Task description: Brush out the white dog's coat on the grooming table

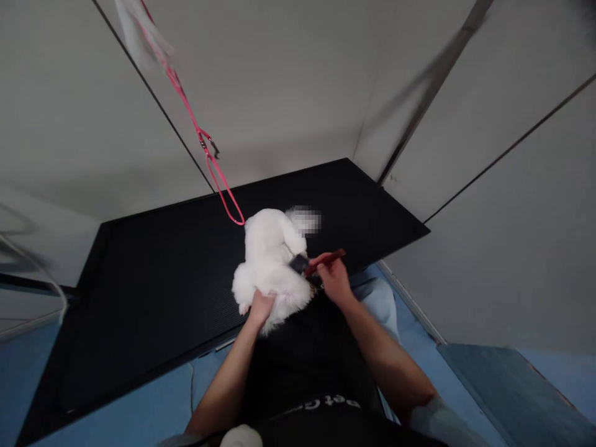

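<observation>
A fluffy white dog (pixel 270 242) is at the near edge of a black grooming table (pixel 153 285), against the front of my dark apron. My left hand (pixel 261 305) grips the dog low on its near side, with the fingertips partly sunk in the fur; which body part it holds is unclear. Closed around the red handle of a slicker brush (pixel 331 256) is my right hand (pixel 334 280). The brush's dark head points left and touches or nearly touches the fur on the dog's right side. The dog's head, at the far right, is pixelated.
A pink grooming loop (pixel 226 195) with a dark clasp hangs down just behind the dog. Grey walls (pixel 288 74) stand behind the table. Below are a blue floor (pixel 139 403) and a grey-blue flat panel (pixel 507 391) at right. A pale cable (pixel 41 270) curves at left.
</observation>
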Demonstrator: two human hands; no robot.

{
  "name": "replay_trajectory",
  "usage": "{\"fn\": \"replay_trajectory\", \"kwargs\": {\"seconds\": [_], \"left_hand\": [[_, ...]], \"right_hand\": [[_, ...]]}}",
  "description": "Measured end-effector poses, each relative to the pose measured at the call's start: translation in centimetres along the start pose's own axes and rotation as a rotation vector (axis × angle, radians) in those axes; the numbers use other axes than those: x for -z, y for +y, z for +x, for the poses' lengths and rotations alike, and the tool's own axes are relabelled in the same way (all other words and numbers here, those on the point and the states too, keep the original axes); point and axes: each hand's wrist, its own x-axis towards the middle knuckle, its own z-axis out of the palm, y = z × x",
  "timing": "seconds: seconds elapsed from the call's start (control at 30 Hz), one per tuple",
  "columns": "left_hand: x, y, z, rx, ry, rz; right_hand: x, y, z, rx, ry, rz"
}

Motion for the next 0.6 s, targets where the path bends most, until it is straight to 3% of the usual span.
{"fn": "replay_trajectory", "kwargs": {"seconds": [0.07,0.1,0.17,0.23,0.27,0.37,0.4,0.43,0.53,0.6], "left_hand": [[0.0,0.1,0.1,-0.014,0.051,-0.025],[0.0,0.1,0.1,-0.013,0.080,-0.039],[0.2,0.1,0.1,-0.003,0.112,-0.023],[0.3,0.2,0.1,0.009,0.115,0.039],[0.4,0.3,0.1,0.012,0.104,0.071],[0.3,0.7,-0.1,0.021,0.079,0.104],[0.2,0.9,-0.2,0.023,0.082,0.093],[0.1,1.0,-0.3,0.027,0.092,0.075],[-0.2,1.3,-0.5,0.049,0.112,0.007],[-0.4,1.4,-0.5,0.031,0.085,-0.018]], "right_hand": [[-0.5,0.2,-0.2,-0.079,-0.133,-0.035],[-0.6,0.1,0.0,-0.115,-0.121,-0.057],[-0.2,-0.4,0.5,-0.094,0.103,-0.094],[0.3,-0.9,1.0,0.015,0.317,-0.092],[0.3,-1.0,1.1,0.049,0.308,-0.077],[-0.7,-0.6,1.2,-0.022,0.014,-0.015],[-1.1,-0.2,1.3,-0.059,-0.028,-0.005],[-1.4,0.1,1.5,-0.076,-0.009,0.003],[-2.0,0.9,2.2,0.007,0.212,0.019],[-2.0,1.1,2.3,0.063,0.201,0.007]]}}
